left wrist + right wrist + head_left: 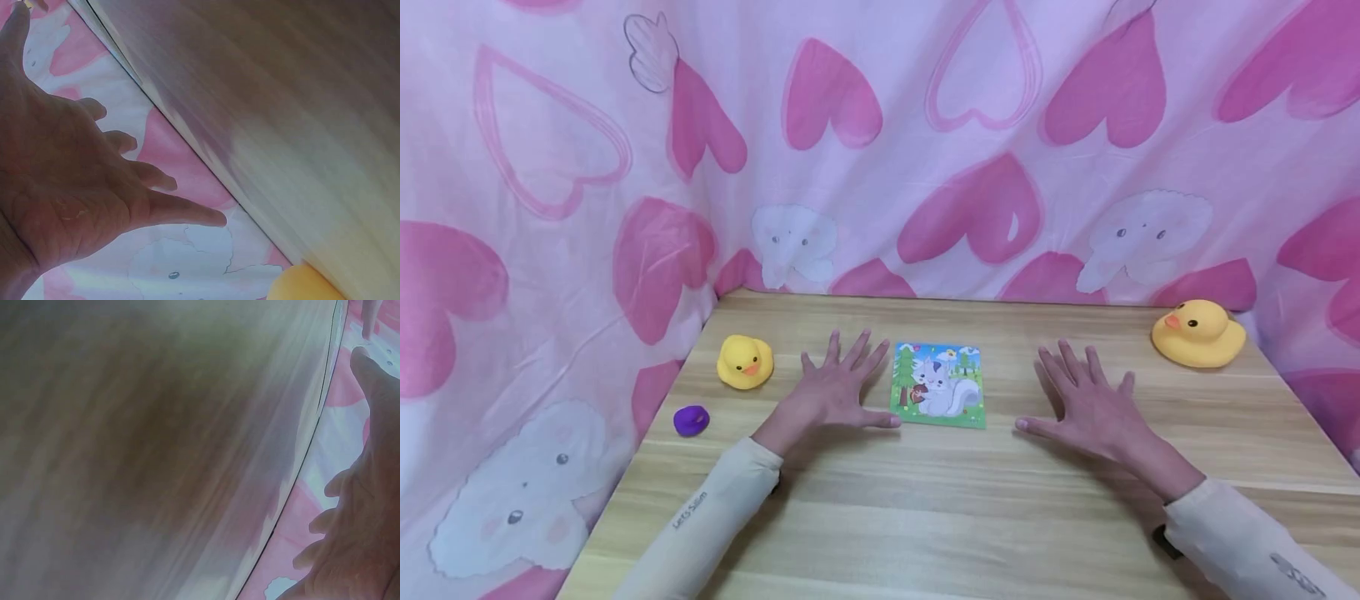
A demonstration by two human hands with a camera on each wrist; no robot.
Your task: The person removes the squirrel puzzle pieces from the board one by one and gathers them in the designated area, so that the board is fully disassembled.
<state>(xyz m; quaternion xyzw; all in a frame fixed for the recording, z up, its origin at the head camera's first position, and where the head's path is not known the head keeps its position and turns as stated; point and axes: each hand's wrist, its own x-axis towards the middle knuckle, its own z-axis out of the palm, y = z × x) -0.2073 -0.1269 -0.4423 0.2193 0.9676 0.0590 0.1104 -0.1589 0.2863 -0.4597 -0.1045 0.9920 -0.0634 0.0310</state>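
Observation:
Spread wide beside a square picture card is my left hand, its fingers straight and holding nothing. Its thumb tip overlaps the card's lower left corner in the head view; whether it touches, I cannot tell. The card shows a grey squirrel among trees. Right of the card, with a gap between, my right hand is spread with straight fingers and also holds nothing. Both wrist views show the palms, of the left hand and the right hand, apart from the tabletop.
A small yellow rubber duck and a smaller purple duck sit on the left of the wooden table. A larger yellow duck stands at the back right. A pink heart-patterned curtain hangs behind the table.

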